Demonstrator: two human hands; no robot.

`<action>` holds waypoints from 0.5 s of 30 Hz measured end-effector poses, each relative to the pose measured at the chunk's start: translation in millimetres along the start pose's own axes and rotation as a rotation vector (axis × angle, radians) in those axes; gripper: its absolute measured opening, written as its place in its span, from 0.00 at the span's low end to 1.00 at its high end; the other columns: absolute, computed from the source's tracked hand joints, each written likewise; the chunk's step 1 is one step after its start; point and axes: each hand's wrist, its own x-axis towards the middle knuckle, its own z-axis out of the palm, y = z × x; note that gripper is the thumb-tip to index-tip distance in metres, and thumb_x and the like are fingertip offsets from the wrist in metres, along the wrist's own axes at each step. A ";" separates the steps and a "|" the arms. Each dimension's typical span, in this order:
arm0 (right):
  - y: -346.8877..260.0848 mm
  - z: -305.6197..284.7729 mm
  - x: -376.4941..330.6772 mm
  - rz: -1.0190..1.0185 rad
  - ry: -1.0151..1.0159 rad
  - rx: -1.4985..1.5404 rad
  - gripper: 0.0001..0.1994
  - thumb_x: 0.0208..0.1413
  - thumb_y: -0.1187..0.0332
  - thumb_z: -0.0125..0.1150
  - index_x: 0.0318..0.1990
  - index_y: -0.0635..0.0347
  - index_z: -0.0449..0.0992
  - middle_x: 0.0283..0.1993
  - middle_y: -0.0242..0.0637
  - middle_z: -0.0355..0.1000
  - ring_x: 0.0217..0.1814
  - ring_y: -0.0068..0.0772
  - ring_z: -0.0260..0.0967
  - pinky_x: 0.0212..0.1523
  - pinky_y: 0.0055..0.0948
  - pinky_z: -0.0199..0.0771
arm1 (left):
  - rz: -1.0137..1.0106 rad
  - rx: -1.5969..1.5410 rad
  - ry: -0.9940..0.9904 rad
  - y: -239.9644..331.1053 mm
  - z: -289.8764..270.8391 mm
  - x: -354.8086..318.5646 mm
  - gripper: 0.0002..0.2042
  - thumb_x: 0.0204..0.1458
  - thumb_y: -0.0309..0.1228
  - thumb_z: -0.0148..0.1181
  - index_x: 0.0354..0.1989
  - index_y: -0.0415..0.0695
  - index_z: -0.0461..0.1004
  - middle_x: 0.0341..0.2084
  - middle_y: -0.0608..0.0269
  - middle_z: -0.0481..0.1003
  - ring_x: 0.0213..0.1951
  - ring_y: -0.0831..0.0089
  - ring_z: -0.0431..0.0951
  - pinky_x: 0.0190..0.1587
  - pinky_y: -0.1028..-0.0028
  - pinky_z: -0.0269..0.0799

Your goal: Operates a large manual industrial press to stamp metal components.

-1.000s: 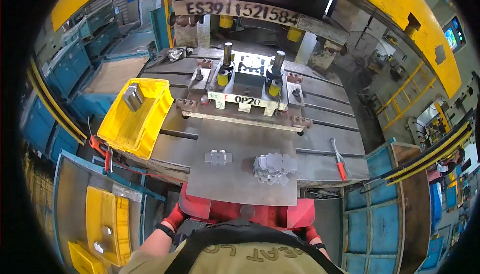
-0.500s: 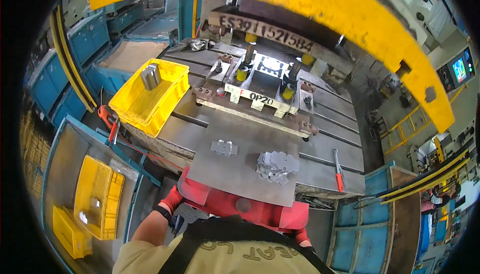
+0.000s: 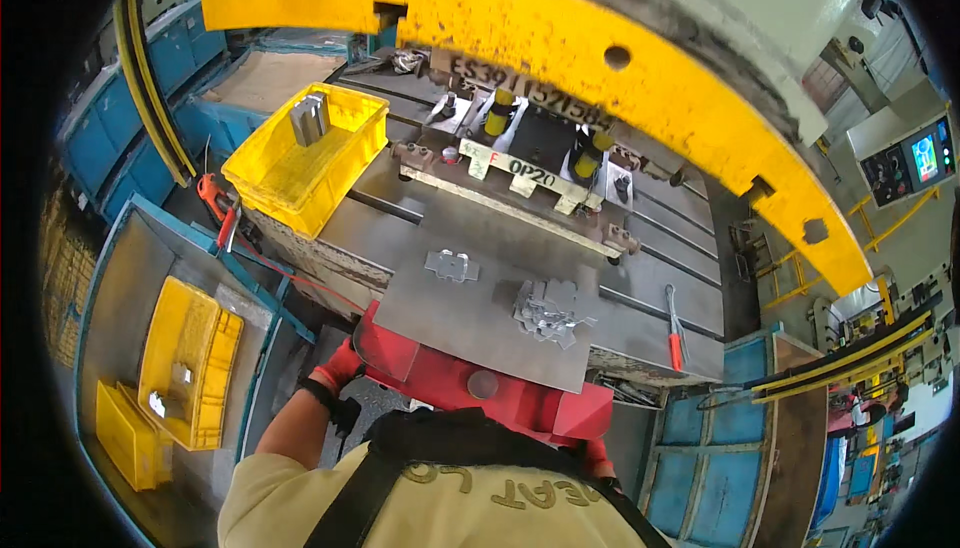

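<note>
Fingers of the left hand (image 3: 335, 370), in a red glove, press against the left side of the red box (image 3: 470, 388) below the press bed; whether they curl round an edge I cannot tell. Only a sliver of the right hand (image 3: 598, 460), gloved red too, shows at the box's lower right corner, and its fingers are hidden behind the person's shoulder.

On top of the red box lies a flat grey steel plate (image 3: 470, 313). A single stamped metal blank (image 3: 451, 266) rests near the plate's far left part, and a loose stack of similar blanks (image 3: 548, 310) sits to the right of it, well apart from the single one.

Beyond the plate, a red-handled tool (image 3: 674, 326) lies on the slotted bed at the right. Further back stands the stamping die (image 3: 530, 153) with its yellow guide posts. A yellow bin (image 3: 300, 163) holding a few metal pieces sits at the bed's left edge. Two more yellow bins (image 3: 185, 368) rest low on the left. Overhead curves the yellow press guard (image 3: 560, 38).
</note>
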 end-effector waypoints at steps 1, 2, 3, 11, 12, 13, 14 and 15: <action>2.5 -8.3 3.0 0.002 -0.003 -0.027 0.14 0.48 0.59 0.49 0.41 0.54 0.65 0.36 0.34 0.67 0.31 0.32 0.67 0.25 0.30 0.69 | -0.191 -0.152 -0.053 11.3 -7.0 -1.8 0.22 0.44 0.35 0.52 0.49 0.44 0.60 0.47 0.59 0.63 0.44 0.67 0.66 0.46 0.71 0.61; 4.5 -17.7 4.2 0.005 -0.003 -0.053 0.14 0.48 0.60 0.50 0.39 0.55 0.67 0.35 0.35 0.68 0.31 0.32 0.67 0.25 0.30 0.69 | -0.383 -0.302 -0.109 19.1 -13.5 -1.9 0.21 0.44 0.33 0.52 0.49 0.44 0.60 0.47 0.60 0.63 0.44 0.69 0.66 0.46 0.72 0.61; -5.2 -15.1 -1.8 0.003 0.083 -0.207 0.13 0.46 0.60 0.51 0.38 0.57 0.67 0.34 0.37 0.68 0.31 0.33 0.67 0.26 0.30 0.68 | -0.585 -0.448 -0.149 27.1 -25.2 -7.7 0.21 0.45 0.31 0.51 0.49 0.44 0.60 0.46 0.61 0.64 0.44 0.71 0.65 0.46 0.72 0.60; -105.2 -7.0 -8.0 -0.527 0.628 -0.483 0.19 0.39 0.61 0.59 0.39 0.63 0.68 0.34 0.42 0.67 0.35 0.36 0.65 0.37 0.29 0.63 | -0.308 0.368 -0.134 203.6 -108.9 67.9 0.15 0.44 0.39 0.51 0.34 0.40 0.69 0.26 0.54 0.72 0.30 0.62 0.70 0.34 0.73 0.64; -120.6 7.8 -8.6 -0.654 0.551 -0.407 0.21 0.38 0.61 0.59 0.41 0.61 0.67 0.39 0.44 0.67 0.40 0.40 0.65 0.42 0.30 0.63 | -0.181 0.333 -0.061 218.6 -103.8 87.1 0.15 0.43 0.39 0.51 0.34 0.40 0.69 0.26 0.54 0.71 0.29 0.62 0.69 0.33 0.74 0.64; -134.9 31.0 -12.3 -0.821 0.398 -0.283 0.24 0.37 0.61 0.60 0.44 0.61 0.65 0.43 0.43 0.65 0.43 0.41 0.63 0.45 0.32 0.61 | -0.057 0.297 0.012 229.8 -100.6 106.1 0.14 0.43 0.38 0.52 0.33 0.40 0.68 0.25 0.54 0.70 0.28 0.62 0.68 0.32 0.74 0.64; -146.3 46.2 -10.4 -0.948 0.381 -0.536 0.26 0.35 0.61 0.61 0.45 0.60 0.64 0.46 0.42 0.63 0.46 0.42 0.60 0.48 0.34 0.57 | 0.122 0.390 0.018 239.4 -102.0 126.9 0.15 0.43 0.39 0.52 0.34 0.40 0.68 0.26 0.54 0.70 0.29 0.61 0.69 0.32 0.73 0.64; -155.4 59.0 -9.1 -1.065 0.366 -0.794 0.29 0.33 0.62 0.62 0.47 0.60 0.63 0.49 0.41 0.61 0.50 0.43 0.57 0.52 0.36 0.54 | 0.303 0.480 0.018 245.4 -100.6 153.2 0.16 0.43 0.40 0.52 0.35 0.40 0.67 0.28 0.54 0.70 0.30 0.60 0.69 0.33 0.72 0.64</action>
